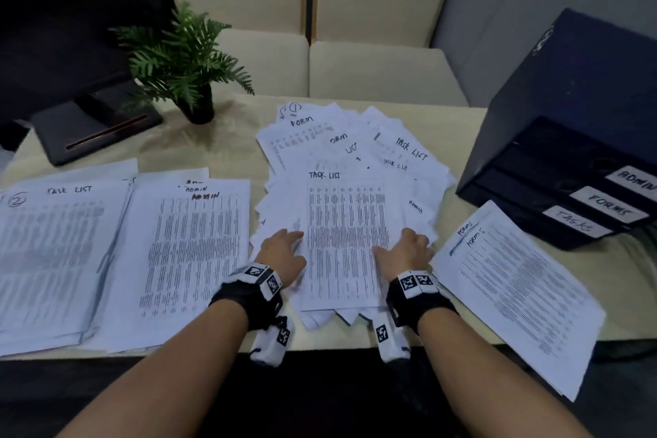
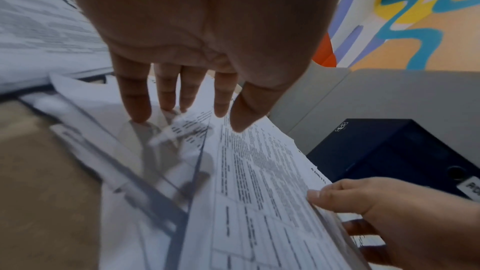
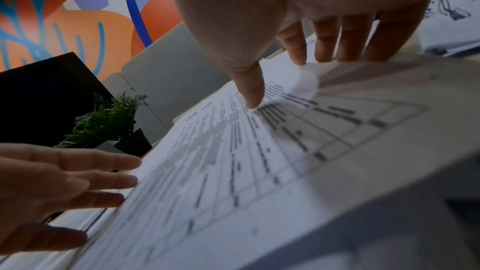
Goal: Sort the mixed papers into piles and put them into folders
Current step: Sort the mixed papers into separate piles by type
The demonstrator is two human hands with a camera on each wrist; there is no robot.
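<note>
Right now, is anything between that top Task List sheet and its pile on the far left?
Only the Admin pile lies flat between the sheet and the Task List pile; nothing tall stands there.

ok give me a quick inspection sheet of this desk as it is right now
surface: beige table, papers spread across it
job's things: mixed heap centre, task list sheet on top; task list pile, admin pile left; forms pile right; labelled folder box
clutter: potted plant, monitor stand
grippers: left hand fingers straight on the mixed heap; right hand pinches the task list sheet's edge
cables: nothing seen
surroundings: cream seats, painted wall
</note>
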